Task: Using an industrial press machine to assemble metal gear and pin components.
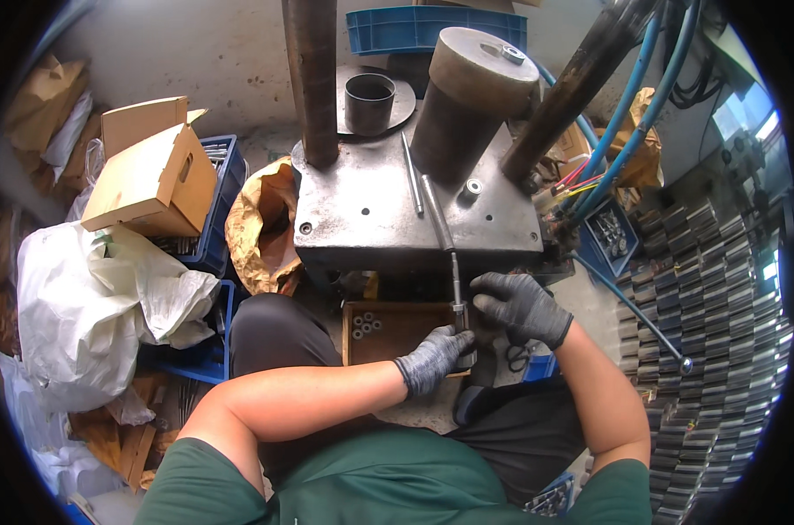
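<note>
My left hand [433, 360], in a grey glove, is closed round the lower end of a long metal rod [455, 273]. The rod has a thicker upper part, a thin middle and a nut-like collar just above my fingers. Its upper end reaches over the steel press table [344, 229]. To the right of the rod is my right hand [523, 308], also gloved, its thumb and fingers apart with nothing visible between them. A second slim rod [412, 175] lies on the table, beside a small round metal bushing [473, 190]. My left palm hides the held rod's lower end.
A heavy cylinder [454, 122] and two posts rise from the table, behind them a short open tube [369, 103]. Below is a wooden box [405, 332] with several metal rings. Blue crates, a carton [143, 179] and a white sack [82, 306] crowd the left; stacked metal tubes [703, 350] the right.
</note>
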Demonstrator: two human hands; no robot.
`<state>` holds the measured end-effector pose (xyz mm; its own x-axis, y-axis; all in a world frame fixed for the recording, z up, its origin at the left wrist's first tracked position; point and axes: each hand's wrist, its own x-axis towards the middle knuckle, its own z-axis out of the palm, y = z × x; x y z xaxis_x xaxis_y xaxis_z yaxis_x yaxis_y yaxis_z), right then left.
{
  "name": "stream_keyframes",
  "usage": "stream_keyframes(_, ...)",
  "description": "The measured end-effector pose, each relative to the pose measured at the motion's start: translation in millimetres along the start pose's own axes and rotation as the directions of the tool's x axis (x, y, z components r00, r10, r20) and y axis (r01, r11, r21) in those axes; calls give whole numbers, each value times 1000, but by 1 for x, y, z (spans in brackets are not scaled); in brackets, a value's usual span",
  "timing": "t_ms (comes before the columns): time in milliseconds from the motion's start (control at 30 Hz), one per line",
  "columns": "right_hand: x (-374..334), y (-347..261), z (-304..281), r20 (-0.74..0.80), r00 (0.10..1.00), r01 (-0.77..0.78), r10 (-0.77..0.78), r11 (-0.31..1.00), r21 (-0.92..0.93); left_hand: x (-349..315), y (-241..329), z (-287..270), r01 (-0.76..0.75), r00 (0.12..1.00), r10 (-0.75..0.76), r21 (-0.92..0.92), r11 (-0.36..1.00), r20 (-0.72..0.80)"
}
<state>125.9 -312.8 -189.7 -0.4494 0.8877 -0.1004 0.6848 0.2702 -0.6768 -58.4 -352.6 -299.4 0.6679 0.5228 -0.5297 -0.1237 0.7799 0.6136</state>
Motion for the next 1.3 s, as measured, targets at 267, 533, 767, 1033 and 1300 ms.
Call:
stream_keyframes(267, -7, 37, -12, 67, 980, -179, 185, 980, -90, 22, 8, -6, -185, 983, 184, -95, 978, -22)
stream_keyframes(533, -17, 80, -17, 216, 969, -78, 121, 977, -198, 37, 36, -26, -444, 896, 439, -107, 890, -65)
stream_keyframes(767, -18, 50, -19, 312, 875, -322, 371, 926, -197, 27, 24, -42, -617, 772, 634, 198, 762, -35)
stream_keyframes(1033, 4, 98, 13, 432, 877, -55, 210, 938, -343, -13, 61, -32, -851, 475, 871, 318, 418, 125)
stream_keyframes(1300, 25, 112, 24, 495, 869, 174, 14, 927, -332, -40, 189, 15, -842, 147, 967, 539, 13, 207)
